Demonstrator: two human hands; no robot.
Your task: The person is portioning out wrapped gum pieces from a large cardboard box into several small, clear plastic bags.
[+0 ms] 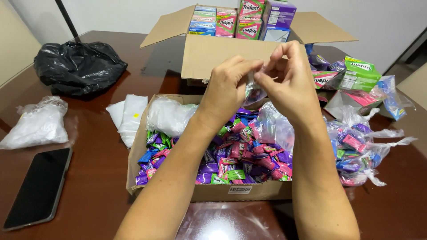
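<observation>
Head view: left hand and right hand both pinch a small clear bag at centre; shallow carton of coloured gum sticks at 6 o'clock; phone at 8 o'clock.

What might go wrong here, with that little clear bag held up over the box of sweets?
The small clear bag pinched between the left hand and right hand might slip or tear, spilling into the shallow box. A forearm could also nudge the filled bags at the right.
</observation>
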